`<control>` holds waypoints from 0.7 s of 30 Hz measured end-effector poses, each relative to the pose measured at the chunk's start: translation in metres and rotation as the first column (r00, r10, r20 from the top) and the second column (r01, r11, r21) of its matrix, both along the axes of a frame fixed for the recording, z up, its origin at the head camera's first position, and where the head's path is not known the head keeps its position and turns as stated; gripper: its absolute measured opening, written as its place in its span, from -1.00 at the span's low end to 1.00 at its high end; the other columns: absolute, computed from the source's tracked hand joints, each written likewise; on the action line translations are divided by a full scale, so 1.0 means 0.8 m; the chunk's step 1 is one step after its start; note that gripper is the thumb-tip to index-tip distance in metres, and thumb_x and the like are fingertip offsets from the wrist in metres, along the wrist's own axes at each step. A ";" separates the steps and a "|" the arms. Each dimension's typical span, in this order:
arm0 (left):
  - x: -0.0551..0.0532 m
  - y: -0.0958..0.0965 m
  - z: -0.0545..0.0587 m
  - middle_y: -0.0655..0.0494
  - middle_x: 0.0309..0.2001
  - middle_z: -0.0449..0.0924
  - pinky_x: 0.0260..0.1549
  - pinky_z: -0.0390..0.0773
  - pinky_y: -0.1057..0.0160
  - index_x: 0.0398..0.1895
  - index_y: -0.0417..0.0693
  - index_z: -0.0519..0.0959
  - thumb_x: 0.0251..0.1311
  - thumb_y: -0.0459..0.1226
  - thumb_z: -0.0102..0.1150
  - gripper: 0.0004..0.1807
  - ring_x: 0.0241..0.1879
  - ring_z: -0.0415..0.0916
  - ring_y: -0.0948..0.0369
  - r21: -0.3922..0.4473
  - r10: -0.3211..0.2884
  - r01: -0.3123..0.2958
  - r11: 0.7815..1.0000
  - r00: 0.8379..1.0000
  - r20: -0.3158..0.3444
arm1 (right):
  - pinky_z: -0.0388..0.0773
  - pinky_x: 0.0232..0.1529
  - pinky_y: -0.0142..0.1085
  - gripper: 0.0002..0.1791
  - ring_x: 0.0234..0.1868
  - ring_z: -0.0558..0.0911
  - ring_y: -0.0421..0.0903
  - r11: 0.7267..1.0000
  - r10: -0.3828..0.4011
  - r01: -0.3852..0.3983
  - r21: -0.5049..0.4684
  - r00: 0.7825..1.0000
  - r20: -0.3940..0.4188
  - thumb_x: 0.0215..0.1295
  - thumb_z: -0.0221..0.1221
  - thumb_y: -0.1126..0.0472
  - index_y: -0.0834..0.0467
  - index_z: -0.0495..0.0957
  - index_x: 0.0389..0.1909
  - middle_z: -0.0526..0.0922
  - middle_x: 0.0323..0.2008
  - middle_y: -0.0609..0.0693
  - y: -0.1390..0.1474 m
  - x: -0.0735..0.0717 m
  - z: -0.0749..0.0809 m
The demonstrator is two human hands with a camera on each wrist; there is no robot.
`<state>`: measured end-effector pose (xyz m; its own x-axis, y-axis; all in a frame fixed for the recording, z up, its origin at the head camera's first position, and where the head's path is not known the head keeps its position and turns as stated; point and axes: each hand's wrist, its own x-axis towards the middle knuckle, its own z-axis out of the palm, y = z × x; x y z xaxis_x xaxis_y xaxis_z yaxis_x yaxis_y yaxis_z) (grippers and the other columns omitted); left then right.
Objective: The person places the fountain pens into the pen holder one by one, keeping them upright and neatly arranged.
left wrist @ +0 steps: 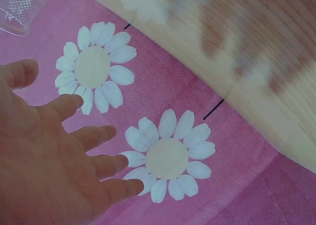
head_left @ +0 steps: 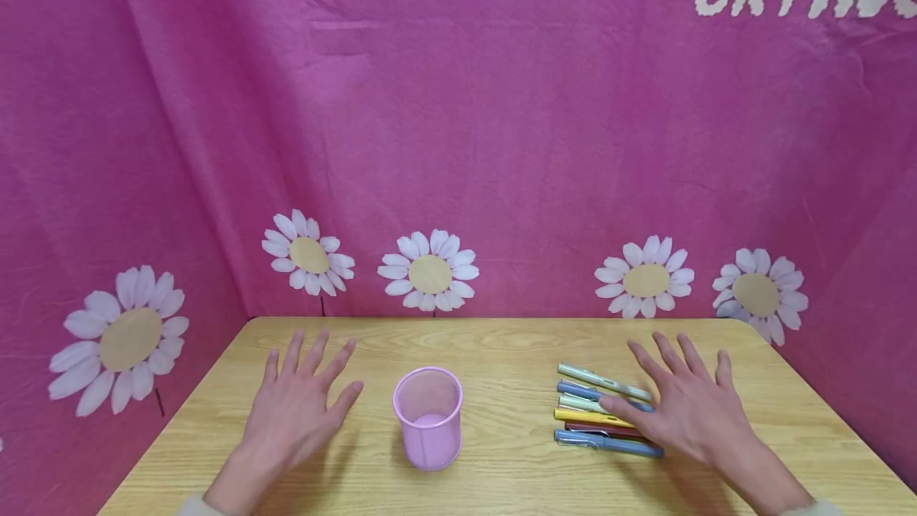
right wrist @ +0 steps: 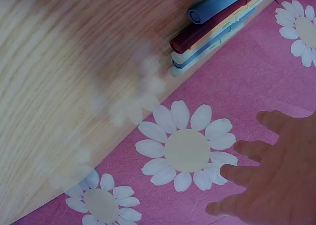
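Note:
My left hand (head_left: 290, 412) is spread over the left of the table, its fingers straight and nothing in them. To its right stands an upright pink mesh pen cup (head_left: 430, 440), with no pens showing inside. Several capped pens (head_left: 598, 442) lie side by side on the right half, in blue, dark red, yellow and pale green. My right hand (head_left: 695, 412), also spread and holding nothing, overlaps their right ends in the head view. In the right wrist view the pens (right wrist: 212, 32) appear at the top, apart from the fingers (right wrist: 242, 175).
The wooden table (head_left: 501, 349) has a pale grain and a rounded far right corner. Behind and beside it hangs a pink cloth (head_left: 501, 142) printed with daisies and white lettering.

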<state>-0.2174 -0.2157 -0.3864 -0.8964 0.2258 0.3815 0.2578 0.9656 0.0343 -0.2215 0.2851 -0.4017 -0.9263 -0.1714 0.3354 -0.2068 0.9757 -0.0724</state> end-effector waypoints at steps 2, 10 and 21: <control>0.004 0.001 -0.001 -0.23 0.56 0.26 0.41 -0.05 -0.47 0.55 0.13 0.45 0.49 0.19 0.03 -0.32 0.55 -0.01 -0.37 0.001 -0.001 0.001 1.000 1.000 0.000 | -0.25 0.30 0.61 0.13 0.49 0.15 0.50 1.000 0.000 0.000 -0.002 1.000 0.000 0.21 0.10 -0.65 0.13 0.41 0.52 0.29 0.50 0.41 0.001 0.002 -0.002; 0.015 0.006 -0.001 -0.23 0.53 0.30 0.41 -0.03 -0.47 0.55 0.14 0.45 0.45 0.17 0.12 -0.31 0.54 0.03 -0.37 0.019 -0.006 0.006 1.000 1.000 -0.004 | -0.25 0.30 0.59 0.12 0.48 0.18 0.49 1.000 0.007 -0.007 0.015 1.000 -0.020 0.19 0.13 -0.64 0.13 0.44 0.51 0.31 0.49 0.39 0.008 0.010 -0.006; 0.034 0.010 -0.006 -0.19 0.54 0.30 0.38 0.05 -0.47 0.53 0.15 0.47 0.44 0.19 0.12 -0.31 0.54 0.05 -0.34 0.014 -0.002 0.002 1.000 1.000 -0.015 | -0.23 0.33 0.57 0.14 0.47 0.19 0.48 1.000 0.030 -0.031 0.000 0.997 -0.076 0.14 0.20 -0.62 0.17 0.44 0.49 0.33 0.47 0.40 0.013 0.025 -0.013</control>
<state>-0.1902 -0.2076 -0.3909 -0.8899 0.2221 0.3984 0.2604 0.9645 0.0439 -0.2017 0.2958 -0.4124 -0.8926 -0.1988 0.4046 -0.2414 0.9688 -0.0564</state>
